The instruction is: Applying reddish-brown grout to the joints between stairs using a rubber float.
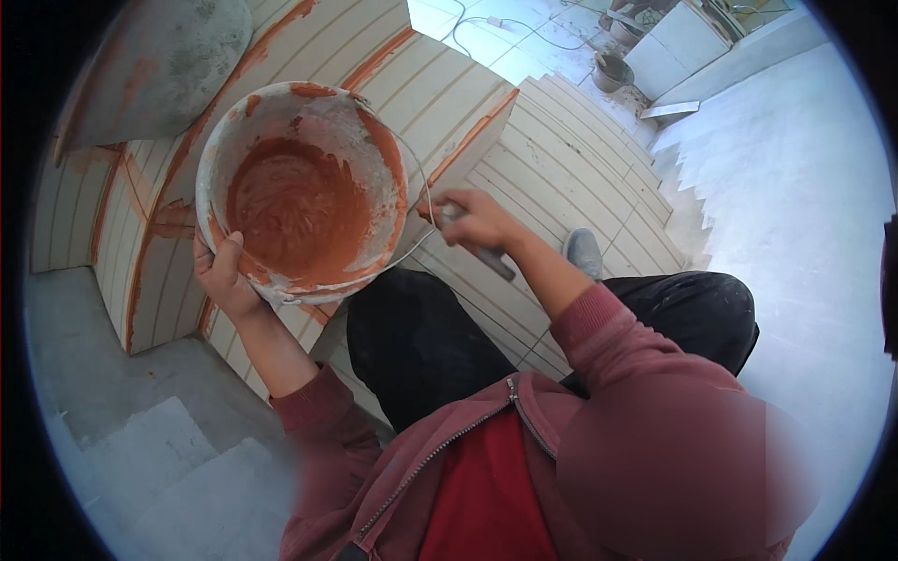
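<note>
My left hand (224,269) grips the near left rim of a round white bucket (210,178), thumb over the edge. The bucket is tilted toward me, its walls smeared and crusted. Wet orange-brown grout (297,210) lies in its bottom. To the right of the bucket, my right hand (475,221) is closed round a hand tool with a grey handle (498,265). An orange-smeared end of that tool shows near the bucket's side; its exact shape is hidden by my fingers. The bucket's thin wire handle (428,192) loops out close to my right hand.
Ribbed cream tiled steps (552,159) with orange-filled joints run beneath and around me. A grey smeared basin-like container (178,56) stands upper left. Farther off are a small dark bucket (613,73), a cable (533,39) and a tile piece (670,109). Grey floor (103,374) lies lower left.
</note>
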The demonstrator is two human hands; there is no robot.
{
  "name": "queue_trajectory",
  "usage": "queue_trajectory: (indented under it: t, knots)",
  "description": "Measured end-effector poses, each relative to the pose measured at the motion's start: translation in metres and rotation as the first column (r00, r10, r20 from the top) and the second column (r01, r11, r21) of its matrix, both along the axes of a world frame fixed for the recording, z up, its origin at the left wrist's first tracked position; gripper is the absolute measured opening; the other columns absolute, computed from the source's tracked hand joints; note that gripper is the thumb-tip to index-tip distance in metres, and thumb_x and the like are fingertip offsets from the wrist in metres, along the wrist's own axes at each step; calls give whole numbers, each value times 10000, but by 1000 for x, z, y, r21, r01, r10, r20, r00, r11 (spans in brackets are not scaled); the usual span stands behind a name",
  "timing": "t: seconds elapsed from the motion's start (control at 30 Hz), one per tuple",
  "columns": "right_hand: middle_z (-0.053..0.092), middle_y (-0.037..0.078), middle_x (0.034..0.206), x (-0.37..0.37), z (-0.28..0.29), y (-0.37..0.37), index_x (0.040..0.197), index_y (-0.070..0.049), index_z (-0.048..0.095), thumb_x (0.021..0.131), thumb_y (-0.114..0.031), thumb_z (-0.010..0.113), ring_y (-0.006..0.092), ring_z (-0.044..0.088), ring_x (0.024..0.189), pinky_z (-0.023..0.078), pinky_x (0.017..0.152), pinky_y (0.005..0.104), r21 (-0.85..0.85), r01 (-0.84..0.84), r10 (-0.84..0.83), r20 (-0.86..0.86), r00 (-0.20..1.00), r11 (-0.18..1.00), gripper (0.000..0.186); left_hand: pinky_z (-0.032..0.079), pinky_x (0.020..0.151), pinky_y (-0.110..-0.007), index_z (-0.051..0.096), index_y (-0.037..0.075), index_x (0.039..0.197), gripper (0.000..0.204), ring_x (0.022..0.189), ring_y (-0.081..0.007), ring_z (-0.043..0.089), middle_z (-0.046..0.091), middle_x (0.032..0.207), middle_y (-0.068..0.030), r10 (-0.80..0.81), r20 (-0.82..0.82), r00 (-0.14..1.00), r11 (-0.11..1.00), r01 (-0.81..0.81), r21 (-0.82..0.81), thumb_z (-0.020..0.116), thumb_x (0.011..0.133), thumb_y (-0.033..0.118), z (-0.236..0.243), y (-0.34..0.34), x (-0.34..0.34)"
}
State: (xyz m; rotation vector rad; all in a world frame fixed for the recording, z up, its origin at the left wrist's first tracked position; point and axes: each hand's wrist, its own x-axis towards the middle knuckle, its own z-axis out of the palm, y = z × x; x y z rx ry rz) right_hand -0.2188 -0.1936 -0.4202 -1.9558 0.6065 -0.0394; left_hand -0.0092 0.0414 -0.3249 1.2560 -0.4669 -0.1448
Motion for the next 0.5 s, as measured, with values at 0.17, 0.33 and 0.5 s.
queue_trajectory:
  t: [0.17, 0.33, 0.5]
  knots:
    - [549, 144, 955, -22, -41, 3, 1137, -83, 571, 521, -114, 705, 281, 554, 892, 471, 759, 355, 88, 380, -386, 350, 853, 921, 631, 489, 843, -341, 497, -69, 1170, 440, 943, -247, 597, 581, 1083, -178, 0, -27, 1000, 1000, 0, -6, 469, 736, -5, 2, -4, -3]
    - [527, 135, 1005, 0, -35, 25, 1154, -105, 540, 520, -88, 690, 319, 515, 956, 431, 836, 407, -433, 294, -87, 437, 895, 852, 652, 489, 844, -343, 485, -80, 1174, 447, 966, -256, 587, 565, 1108, -185, -5, -27, 1000, 1000, 4, -21, 456, 737, 11, 7, -10, -7]
    - [529, 136, 1014, 0, -26, 19, 1146, -112, 538, 523, -81, 682, 336, 507, 967, 413, 852, 419, -422, 362, -188, 400, 897, 831, 640, 478, 868, -354, 468, -90, 1187, 457, 989, -260, 576, 551, 1130, -194, -27, -32, 999, 1000, 27, 10, 454, 744, 21, 5, -6, -5]
